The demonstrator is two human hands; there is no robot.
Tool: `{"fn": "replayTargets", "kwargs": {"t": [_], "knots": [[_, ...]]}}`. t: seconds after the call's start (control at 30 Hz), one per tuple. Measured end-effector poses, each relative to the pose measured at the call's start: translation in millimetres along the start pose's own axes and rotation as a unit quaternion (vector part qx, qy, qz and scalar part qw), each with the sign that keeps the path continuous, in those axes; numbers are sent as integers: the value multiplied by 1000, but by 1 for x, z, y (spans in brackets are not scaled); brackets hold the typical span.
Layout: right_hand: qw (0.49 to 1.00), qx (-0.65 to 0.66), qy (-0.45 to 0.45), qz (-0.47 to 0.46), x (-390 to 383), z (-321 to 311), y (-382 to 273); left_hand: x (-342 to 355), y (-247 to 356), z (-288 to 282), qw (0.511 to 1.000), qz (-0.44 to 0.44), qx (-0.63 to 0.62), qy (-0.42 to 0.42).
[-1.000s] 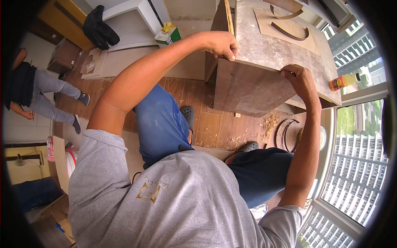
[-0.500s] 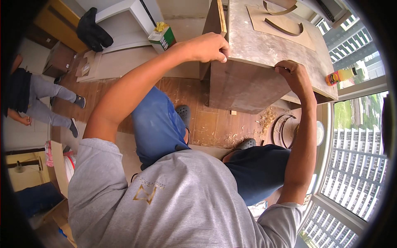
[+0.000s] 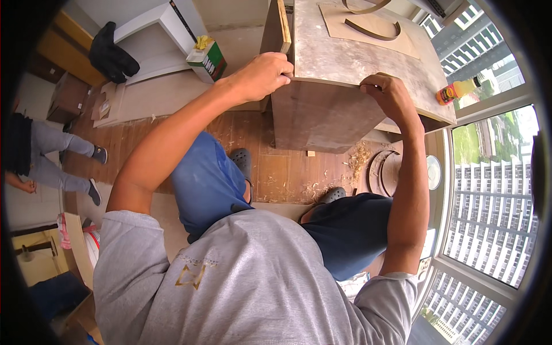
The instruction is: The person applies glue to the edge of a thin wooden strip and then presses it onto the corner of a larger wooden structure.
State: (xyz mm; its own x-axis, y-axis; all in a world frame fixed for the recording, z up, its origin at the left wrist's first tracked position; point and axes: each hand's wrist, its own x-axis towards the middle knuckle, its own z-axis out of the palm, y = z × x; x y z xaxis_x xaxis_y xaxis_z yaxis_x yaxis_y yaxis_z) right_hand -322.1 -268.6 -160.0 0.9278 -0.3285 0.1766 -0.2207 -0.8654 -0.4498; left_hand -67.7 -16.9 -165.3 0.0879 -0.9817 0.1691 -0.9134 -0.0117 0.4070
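Observation:
A brown wooden box (image 3: 328, 112) with a worn, whitish top board (image 3: 345, 60) stands in front of me. My left hand (image 3: 261, 76) is closed at the board's near left corner, thumb and fingers pinched on the edge. Further right along the same front edge, my right hand (image 3: 392, 95) is closed too, fingertips curled over the rim. Whether a thin strip runs along the edge between the hands, I cannot tell. On top lies a curved dark strip (image 3: 374, 33) over a flat tan sheet (image 3: 339, 17).
An upright board (image 3: 277, 31) stands at the box's left side. A bottle (image 3: 457, 91) sits by the window. Wood shavings (image 3: 359, 161) and coiled strips (image 3: 382, 169) lie on the floor near my feet. Left are a green-white carton (image 3: 207, 60), a white cabinet (image 3: 155, 43) and another person (image 3: 52, 149).
The whole view has shifted, so the box appears further left and slightly higher. Both hands keep their places at the front edge.

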Motion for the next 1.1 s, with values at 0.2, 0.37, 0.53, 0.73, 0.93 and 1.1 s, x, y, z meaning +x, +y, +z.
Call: {"fn": "replayTargets", "kwargs": {"t": [0.2,0.37,0.53,0.73,0.93,1.1], "knots": [[1000,-13,1,-15,-1,-1,-5,-3,-6,6,999,16,-21,38],[999,-27,11,-17,0,3,-3,-3,-5,5,999,19,-10,35],[999,-42,17,-23,-2,5,-1,-3,-4,5,999,20,-13,33],[996,-72,16,-49,2,10,3,-4,-3,2,999,-6,-35,27],[994,-93,32,-42,-6,4,-1,6,2,-1,1000,13,-27,8],[989,-138,20,-57,2,15,8,23,40,4,997,37,29,54]]}}
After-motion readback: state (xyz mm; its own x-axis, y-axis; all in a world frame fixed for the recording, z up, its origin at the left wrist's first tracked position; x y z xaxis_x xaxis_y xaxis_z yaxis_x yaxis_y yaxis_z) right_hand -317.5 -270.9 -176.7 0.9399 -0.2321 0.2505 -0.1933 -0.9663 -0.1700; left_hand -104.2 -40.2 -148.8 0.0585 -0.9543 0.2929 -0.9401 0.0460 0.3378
